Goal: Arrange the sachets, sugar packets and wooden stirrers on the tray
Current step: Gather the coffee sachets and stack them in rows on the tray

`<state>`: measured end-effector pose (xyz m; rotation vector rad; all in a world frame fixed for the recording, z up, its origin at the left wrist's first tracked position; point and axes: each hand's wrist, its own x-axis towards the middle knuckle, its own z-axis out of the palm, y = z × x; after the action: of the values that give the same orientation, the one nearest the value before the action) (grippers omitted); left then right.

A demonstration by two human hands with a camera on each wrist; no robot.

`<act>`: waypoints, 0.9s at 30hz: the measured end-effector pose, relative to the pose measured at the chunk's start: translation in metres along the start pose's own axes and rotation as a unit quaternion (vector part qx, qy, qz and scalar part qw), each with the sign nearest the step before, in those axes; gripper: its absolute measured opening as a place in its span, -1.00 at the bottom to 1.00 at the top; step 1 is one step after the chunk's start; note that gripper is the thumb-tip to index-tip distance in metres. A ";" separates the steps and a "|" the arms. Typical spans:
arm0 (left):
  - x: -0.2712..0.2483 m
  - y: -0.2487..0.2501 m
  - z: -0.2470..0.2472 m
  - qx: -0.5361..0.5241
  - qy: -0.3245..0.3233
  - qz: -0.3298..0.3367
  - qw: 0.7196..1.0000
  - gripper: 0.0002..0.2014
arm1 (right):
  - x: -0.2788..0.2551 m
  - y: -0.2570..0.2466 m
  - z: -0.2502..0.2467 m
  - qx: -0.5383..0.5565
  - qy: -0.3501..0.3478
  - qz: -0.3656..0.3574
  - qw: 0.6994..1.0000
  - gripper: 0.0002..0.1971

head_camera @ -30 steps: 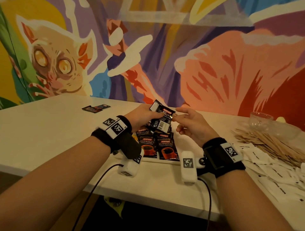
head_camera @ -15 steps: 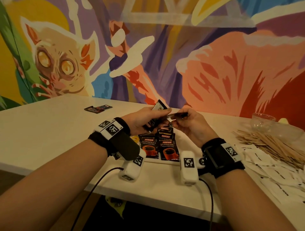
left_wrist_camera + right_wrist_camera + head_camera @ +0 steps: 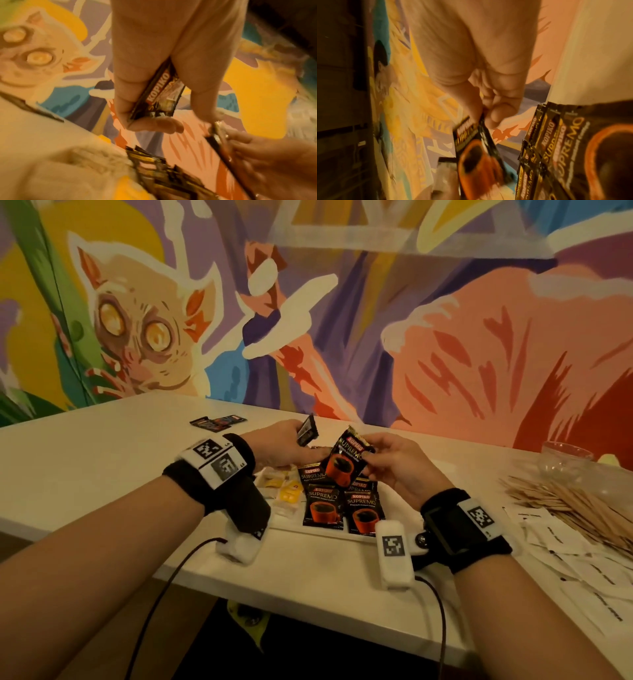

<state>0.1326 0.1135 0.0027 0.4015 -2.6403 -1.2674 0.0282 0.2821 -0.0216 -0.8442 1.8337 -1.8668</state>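
My right hand (image 3: 390, 462) pinches one black coffee sachet (image 3: 347, 462) by its edge, face toward me, just above the rows of sachets (image 3: 323, 506) lying on the white tray (image 3: 310, 530). My left hand (image 3: 284, 445) grips a second black sachet (image 3: 307, 430) upright; the left wrist view shows this sachet (image 3: 159, 94) between thumb and fingers. In the right wrist view the held sachet (image 3: 476, 151) hangs below my fingers (image 3: 498, 115). Yellow and white packets (image 3: 286, 494) lie at the tray's left part. Wooden stirrers (image 3: 561, 505) and white sugar packets (image 3: 582, 559) lie on the table at right.
Two dark sachets (image 3: 217, 421) lie far back left on the white table (image 3: 102, 460). A clear glass bowl (image 3: 565, 460) stands at the back right. The painted wall rises right behind the table. The table's front edge runs below my wrists.
The right hand has drawn one sachet out of the left hand's bunch and turned it face toward me above the tray. The left hand keeps another sachet.
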 end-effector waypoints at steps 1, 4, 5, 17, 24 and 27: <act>0.001 -0.003 -0.004 0.037 -0.005 -0.013 0.999 -0.65 | -0.001 -0.001 0.001 -0.020 -0.013 0.011 1.000 -0.70; 0.008 -0.005 -0.005 0.166 -0.030 -0.027 0.985 -0.49 | -0.003 -0.001 0.006 -0.091 -0.065 0.029 0.993 -0.71; 0.010 -0.004 -0.002 0.204 -0.044 -0.031 0.977 -0.43 | -0.004 -0.001 0.008 -0.113 -0.075 0.029 0.990 -0.71; 0.041 -0.003 0.016 0.357 -0.088 -0.033 0.929 -0.15 | -0.006 0.008 0.016 -0.230 -0.126 0.066 0.963 -0.77; 0.053 -0.006 0.016 0.369 -0.026 -0.031 0.929 -0.24 | -0.006 0.006 0.017 -0.236 -0.110 0.044 0.965 -0.62; 0.053 -0.003 0.014 0.286 0.036 -0.013 0.957 -0.35 | -0.001 0.002 0.008 -0.186 -0.004 0.022 0.982 -0.63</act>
<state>0.0793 0.1048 -0.0055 0.5476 -2.9020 -0.4510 0.0345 0.2765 -0.0244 -0.9187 2.2162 -1.5108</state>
